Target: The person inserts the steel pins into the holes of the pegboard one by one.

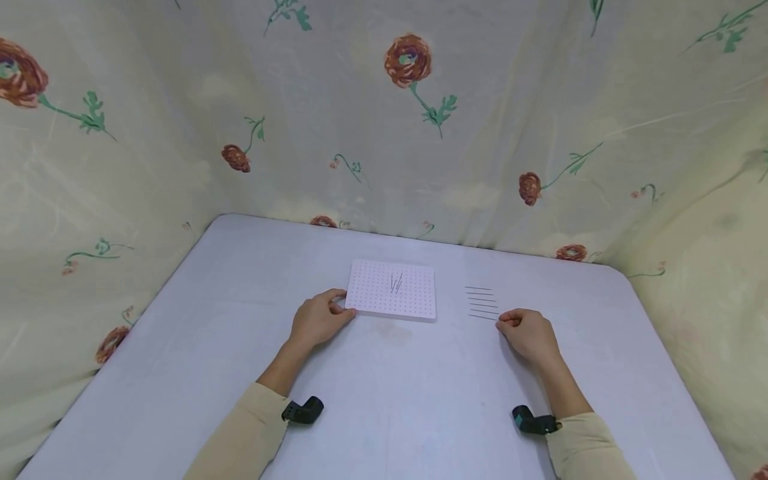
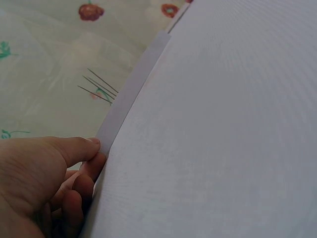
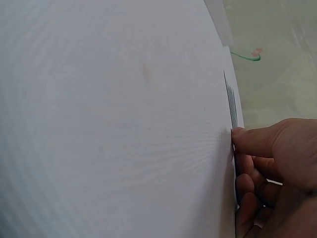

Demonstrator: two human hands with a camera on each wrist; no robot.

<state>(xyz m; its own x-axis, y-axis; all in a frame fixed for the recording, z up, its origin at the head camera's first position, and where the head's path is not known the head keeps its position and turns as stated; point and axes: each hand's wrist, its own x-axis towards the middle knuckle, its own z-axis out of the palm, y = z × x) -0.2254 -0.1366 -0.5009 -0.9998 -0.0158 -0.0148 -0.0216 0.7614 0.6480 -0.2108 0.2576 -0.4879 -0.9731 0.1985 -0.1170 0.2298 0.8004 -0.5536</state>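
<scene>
A white board [image 1: 414, 297] with a grid of small holes lies on the table, and three thin dark needle-like rods [image 1: 393, 283] stand in it at a slight tilt. At its near left corner my left hand [image 1: 316, 320] holds the edge; in the left wrist view the thumb [image 2: 84, 148] lies against the board's side [image 2: 131, 91]. Several more thin rods [image 1: 483, 305] lie in a row on the table to the right of the board. My right hand [image 1: 531, 337] pinches the right end of the nearest one with thumb and forefinger. The right wrist view shows the thumb [image 3: 257, 141] at the rods' ends.
A white-covered table [image 1: 390, 393] carries everything. Behind it and at both sides hangs a pale curtain [image 1: 336, 87] with a flower print. Each wrist bears a black strapped device, one on the left [image 1: 305, 410] and one on the right [image 1: 531, 421].
</scene>
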